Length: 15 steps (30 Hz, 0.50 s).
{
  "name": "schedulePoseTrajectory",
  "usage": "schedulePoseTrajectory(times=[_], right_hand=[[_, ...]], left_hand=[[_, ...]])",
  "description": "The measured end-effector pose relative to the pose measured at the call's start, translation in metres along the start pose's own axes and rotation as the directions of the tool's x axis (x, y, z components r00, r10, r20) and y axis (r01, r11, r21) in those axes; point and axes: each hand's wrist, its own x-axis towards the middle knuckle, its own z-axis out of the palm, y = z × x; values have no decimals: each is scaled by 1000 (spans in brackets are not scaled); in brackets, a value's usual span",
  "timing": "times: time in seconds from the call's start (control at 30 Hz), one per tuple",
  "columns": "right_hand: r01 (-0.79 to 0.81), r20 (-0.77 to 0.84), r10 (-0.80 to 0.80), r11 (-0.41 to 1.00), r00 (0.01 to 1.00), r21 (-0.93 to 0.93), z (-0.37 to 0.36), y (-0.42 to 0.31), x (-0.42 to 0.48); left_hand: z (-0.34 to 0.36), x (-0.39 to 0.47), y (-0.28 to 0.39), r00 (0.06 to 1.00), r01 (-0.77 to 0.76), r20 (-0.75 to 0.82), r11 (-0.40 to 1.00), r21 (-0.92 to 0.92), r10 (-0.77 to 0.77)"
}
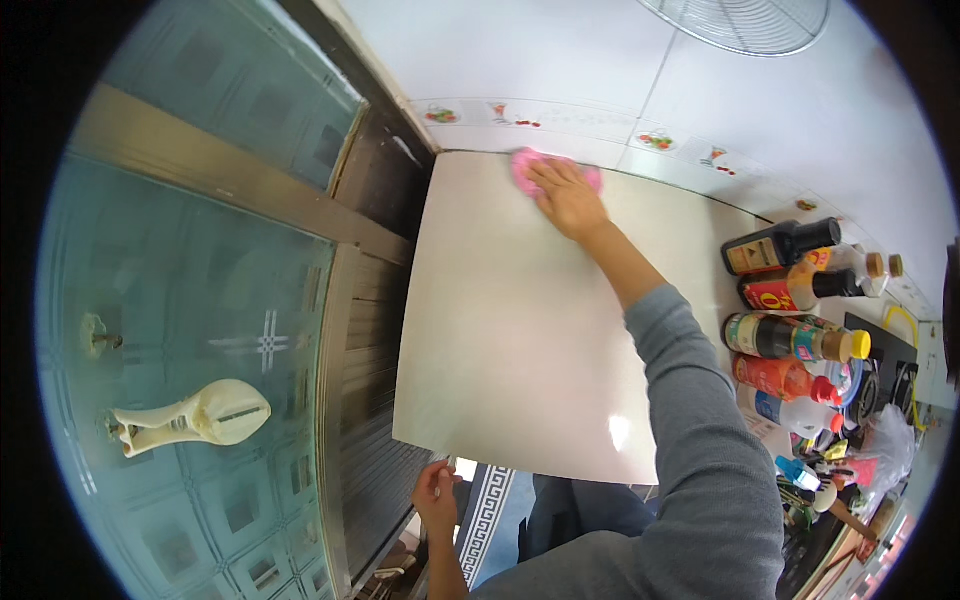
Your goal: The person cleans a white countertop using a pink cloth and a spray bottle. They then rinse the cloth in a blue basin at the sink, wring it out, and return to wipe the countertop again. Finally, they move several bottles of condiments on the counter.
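Observation:
My right hand (568, 196) lies flat on a pink cloth (527, 169), pressing it to the pale countertop (510, 315) at its back edge, against the tiled wall. Parts of the cloth show to the left and right of the fingers; the rest is hidden under the hand. Below the counter's front left corner is my left hand (437, 491), with its fingers curled loosely and nothing visible in them. It is beside the counter's front edge; whether it touches that edge I cannot tell.
Several sauce bottles (765, 336) line the counter's right side, with utensils (825, 495) and a plastic bag (892, 442) beyond. A patterned glass panel (187, 300) in a metal frame, bearing a cream peeler (225, 412), borders the left. A wire basket (750, 22) hangs above the back wall (547, 60).

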Motion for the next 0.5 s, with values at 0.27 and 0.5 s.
schedulePoseTrajectory(times=[0.27,0.5], right_hand=[[-723,-486,726,647,486,244,-48,94,-123],[-971,-373,908,-117,-189,208,-3,84,34]], left_hand=[[0,-6,11,998,-54,28,998,-26,55],[-3,-13,10,998,-63,8,998,0,63]])
